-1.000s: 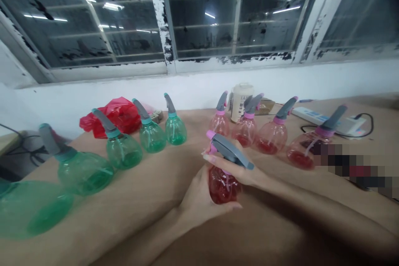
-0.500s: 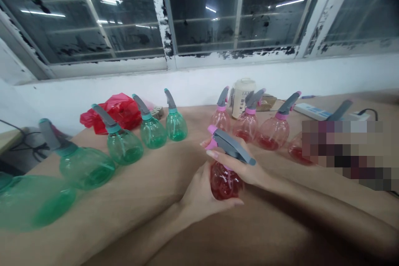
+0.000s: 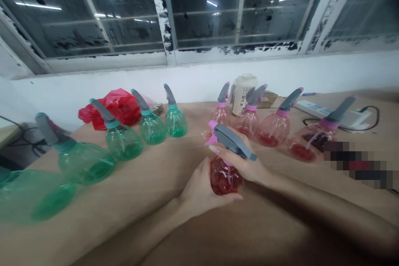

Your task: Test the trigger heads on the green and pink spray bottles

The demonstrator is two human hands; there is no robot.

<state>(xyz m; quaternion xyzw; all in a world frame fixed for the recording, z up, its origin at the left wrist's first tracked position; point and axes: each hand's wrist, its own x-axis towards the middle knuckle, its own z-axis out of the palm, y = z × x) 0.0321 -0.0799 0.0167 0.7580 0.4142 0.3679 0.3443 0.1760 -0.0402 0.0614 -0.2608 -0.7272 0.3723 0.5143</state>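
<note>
A clear pink spray bottle with red liquid and a grey-and-pink trigger head stands tilted between my hands. My left hand wraps round the bottle's body, thumb and fingers on either side of it. At the neck, just under the grey lever, my right hand is closed round the spray head; some of its fingers are hidden behind it. Beyond my hands is a row of pink spray bottles, among them one with red liquid. To the left runs a row of green spray bottles, one of them holding green liquid.
A crumpled red plastic bag lies at the back left. By the wall stand a cream-coloured container and a small brown block. A white power strip with a black cord sits at the back right, behind a pink bottle.
The view has shifted slightly, and the blurred patch at the right has moved, uncovering more of the rightmost pink bottle. Both hands keep their hold on the bottle.
</note>
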